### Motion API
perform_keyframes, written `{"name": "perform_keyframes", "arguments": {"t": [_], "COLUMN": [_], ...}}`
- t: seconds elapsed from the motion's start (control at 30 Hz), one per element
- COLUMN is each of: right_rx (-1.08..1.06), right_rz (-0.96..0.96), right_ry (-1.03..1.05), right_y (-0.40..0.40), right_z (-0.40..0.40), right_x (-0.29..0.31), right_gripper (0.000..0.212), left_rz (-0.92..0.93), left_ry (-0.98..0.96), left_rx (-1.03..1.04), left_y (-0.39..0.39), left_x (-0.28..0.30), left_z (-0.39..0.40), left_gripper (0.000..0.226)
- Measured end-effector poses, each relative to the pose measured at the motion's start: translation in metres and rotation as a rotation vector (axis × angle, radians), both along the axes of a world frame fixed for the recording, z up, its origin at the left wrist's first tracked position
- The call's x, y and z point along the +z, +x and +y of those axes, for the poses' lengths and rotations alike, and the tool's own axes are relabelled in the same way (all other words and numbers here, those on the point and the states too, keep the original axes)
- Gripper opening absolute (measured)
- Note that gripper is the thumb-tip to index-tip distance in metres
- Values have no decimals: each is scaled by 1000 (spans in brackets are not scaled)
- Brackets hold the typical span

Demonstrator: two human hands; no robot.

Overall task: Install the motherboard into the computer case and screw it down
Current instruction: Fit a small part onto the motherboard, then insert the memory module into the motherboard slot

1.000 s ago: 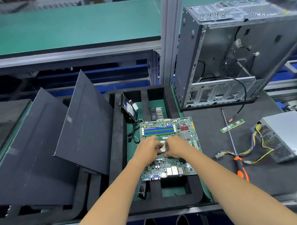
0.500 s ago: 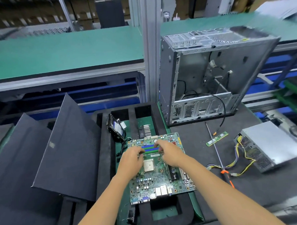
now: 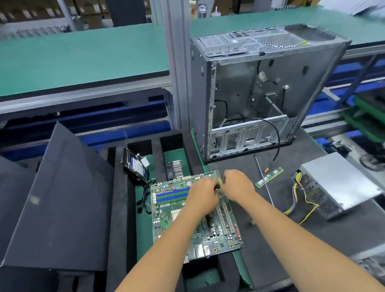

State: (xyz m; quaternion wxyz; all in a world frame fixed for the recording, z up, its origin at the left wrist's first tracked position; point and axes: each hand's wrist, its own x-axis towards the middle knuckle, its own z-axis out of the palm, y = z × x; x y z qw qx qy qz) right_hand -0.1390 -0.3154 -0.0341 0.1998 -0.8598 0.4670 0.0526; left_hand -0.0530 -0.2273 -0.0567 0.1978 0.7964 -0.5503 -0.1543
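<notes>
Two hands at the far right corner of one motherboard, one open computer case behind.

The single motherboard lies flat on black foam in the tray, outside the computer case, which stands upright on the desk just beyond it with its side open. The left hand and right hand meet over the board's far right corner, fingers curled at its edge; whether they actually grip it I cannot tell. One screwdriver lies right of the board beside one memory stick. One power supply sits farther right, and two dark panels lean at left.
</notes>
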Motion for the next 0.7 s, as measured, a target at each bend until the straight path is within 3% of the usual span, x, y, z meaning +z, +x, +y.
{"name": "perform_keyframes", "arguments": {"t": [0.2,0.37,0.7], "right_rx": [-252,-399,-429], "right_rz": [97,98,26], "right_ry": [-166,-172,21], "right_y": [-31,-45,-53], "right_z": [-39,-64,-95], "right_x": [-13,-26,-38], "right_gripper": [36,28,25], "left_rz": [-16,-6,18], "left_ry": [50,90,117], "left_rx": [-89,-132,-94], "left_y": [-29,-59,-76], "left_x": [-6,-11,-33], "left_z": [-55,-96,-131], "left_gripper": [18,14,15]}}
